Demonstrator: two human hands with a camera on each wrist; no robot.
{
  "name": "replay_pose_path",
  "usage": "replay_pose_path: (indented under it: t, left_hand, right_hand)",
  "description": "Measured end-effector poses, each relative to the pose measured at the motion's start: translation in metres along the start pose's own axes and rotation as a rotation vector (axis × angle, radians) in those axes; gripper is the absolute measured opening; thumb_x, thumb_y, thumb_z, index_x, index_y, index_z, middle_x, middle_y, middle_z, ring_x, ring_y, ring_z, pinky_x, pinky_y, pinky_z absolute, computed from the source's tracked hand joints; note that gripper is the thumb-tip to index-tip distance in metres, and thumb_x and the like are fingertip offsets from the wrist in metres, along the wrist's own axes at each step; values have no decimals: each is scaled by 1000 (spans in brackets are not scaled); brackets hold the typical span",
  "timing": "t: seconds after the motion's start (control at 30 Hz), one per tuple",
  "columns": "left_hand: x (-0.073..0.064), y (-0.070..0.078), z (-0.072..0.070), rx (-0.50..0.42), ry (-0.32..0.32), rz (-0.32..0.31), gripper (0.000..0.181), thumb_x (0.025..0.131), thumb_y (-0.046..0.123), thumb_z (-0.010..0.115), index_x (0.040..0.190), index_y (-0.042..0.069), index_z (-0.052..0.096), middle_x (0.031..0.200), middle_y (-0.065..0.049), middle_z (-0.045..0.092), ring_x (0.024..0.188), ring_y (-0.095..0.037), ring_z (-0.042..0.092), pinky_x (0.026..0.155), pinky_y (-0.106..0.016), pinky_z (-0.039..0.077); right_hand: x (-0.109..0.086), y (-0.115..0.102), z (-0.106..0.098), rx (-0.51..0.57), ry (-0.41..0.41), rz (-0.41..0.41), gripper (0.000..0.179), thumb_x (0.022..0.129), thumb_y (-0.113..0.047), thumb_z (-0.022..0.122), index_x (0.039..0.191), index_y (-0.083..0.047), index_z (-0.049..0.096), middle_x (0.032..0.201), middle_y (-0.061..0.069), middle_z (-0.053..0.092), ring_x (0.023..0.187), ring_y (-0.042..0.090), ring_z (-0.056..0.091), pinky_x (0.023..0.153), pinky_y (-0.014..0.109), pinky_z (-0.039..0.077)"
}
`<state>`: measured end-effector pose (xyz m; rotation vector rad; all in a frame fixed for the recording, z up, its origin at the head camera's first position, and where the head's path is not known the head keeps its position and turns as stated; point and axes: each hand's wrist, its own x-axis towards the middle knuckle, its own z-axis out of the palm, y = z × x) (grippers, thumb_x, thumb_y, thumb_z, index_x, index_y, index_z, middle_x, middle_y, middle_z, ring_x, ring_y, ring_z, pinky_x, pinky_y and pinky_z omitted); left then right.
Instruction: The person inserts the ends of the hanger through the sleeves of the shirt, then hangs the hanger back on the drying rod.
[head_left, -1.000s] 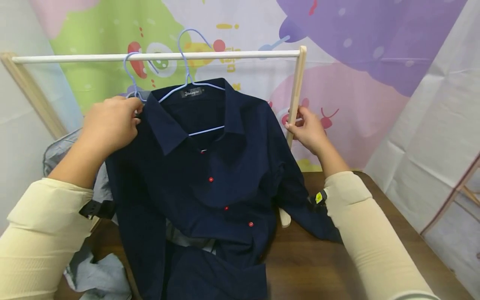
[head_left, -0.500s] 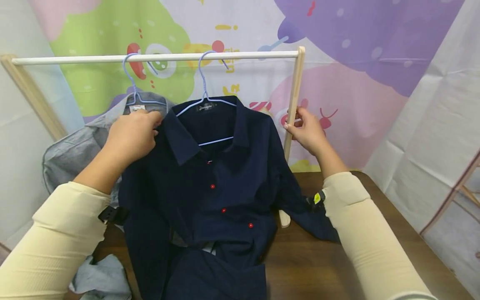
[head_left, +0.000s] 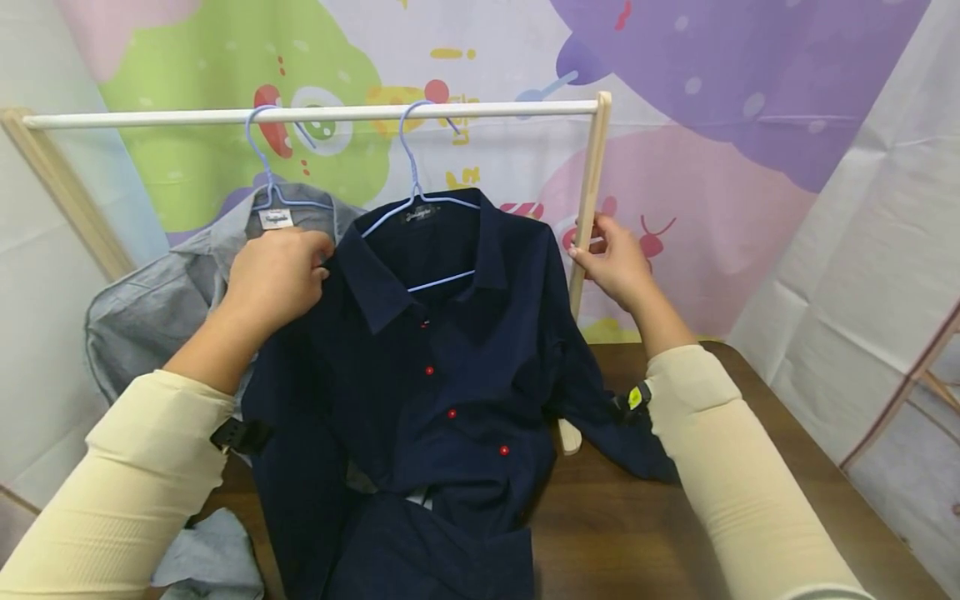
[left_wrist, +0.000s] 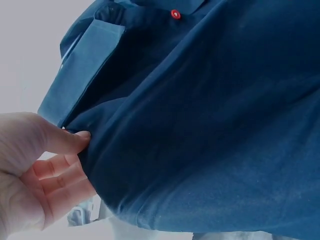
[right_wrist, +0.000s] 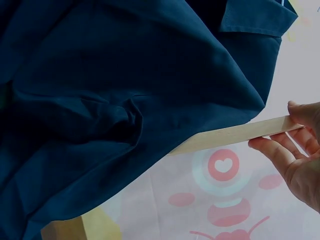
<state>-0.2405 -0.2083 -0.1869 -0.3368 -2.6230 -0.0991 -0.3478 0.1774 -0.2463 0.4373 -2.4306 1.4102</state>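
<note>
A navy shirt [head_left: 390, 400] with red buttons hangs on a light-blue wire hanger [head_left: 411, 158], whose hook is over the white rail [head_left: 517, 109]. My left hand [head_left: 277, 275] pinches the shirt's shoulder beside the collar; in the left wrist view, the thumb [left_wrist: 75, 142] presses the cloth from the front with the other fingers behind it. My right hand [head_left: 618, 260] grips the rack's wooden right post [head_left: 591, 179] between thumb and fingers, as the right wrist view also shows. The navy shirt's sleeve [head_left: 626, 446] droops onto the table near the right forearm.
A grey shirt [head_left: 161, 300] hangs left of the navy one on another blue hanger [head_left: 258, 150], partly behind my left hand. Grey cloth [head_left: 213, 554] lies on the brown wooden table [head_left: 622, 533]. A patterned cartoon curtain [head_left: 675, 158] stands behind the rack.
My left hand has moved right and down with the navy shirt, and its hanger hook has come down onto the rail. More of the grey shirt shows. The right hand has stayed put.
</note>
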Motion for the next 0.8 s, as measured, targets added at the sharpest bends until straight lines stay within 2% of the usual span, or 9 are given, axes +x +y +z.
replay_pose_path:
  t: [0.33, 0.57, 0.67, 0.73, 0.8]
  left_hand:
    - [-1, 2, 4, -47, 12, 2, 14, 83, 3, 65, 97, 4, 68, 87, -15, 65, 82, -40, 62, 68, -58, 48]
    - [-4, 4, -1, -43, 21, -4, 16, 84, 5, 67, 100, 4, 70, 88, -13, 67, 83, -40, 63, 69, -60, 47]
    - [-9, 5, -2, -51, 24, -14, 21, 84, 7, 68, 105, 4, 69, 94, -15, 67, 87, -41, 62, 70, -60, 47]
    - [-14, 7, -3, -47, 50, -19, 24, 84, 7, 69, 108, 5, 69, 98, -18, 64, 87, -42, 61, 69, -60, 47]
    - [-21, 9, -3, -43, 106, -12, 27, 83, 7, 72, 109, 4, 68, 101, -19, 61, 89, -42, 59, 68, -60, 47]
  right_hand:
    - [0, -1, 2, 9, 2, 10, 46, 94, -9, 64, 136, -4, 48, 120, 17, 55, 108, 32, 59, 80, 45, 55]
    - [0, -2, 1, 65, 34, 45, 50, 92, -6, 67, 138, -4, 48, 124, 18, 58, 106, 33, 62, 80, 45, 55]
    - [-3, -1, 0, 61, 28, 68, 53, 91, -9, 68, 140, -2, 48, 127, 19, 58, 109, 32, 62, 81, 44, 55]
    - [-7, 1, 0, 72, 30, 65, 55, 90, -9, 69, 140, 0, 49, 129, 20, 58, 111, 32, 62, 81, 42, 54]
    - [-12, 3, -2, 71, 35, 38, 54, 90, -8, 69, 139, 1, 49, 130, 20, 58, 111, 33, 62, 80, 40, 55]
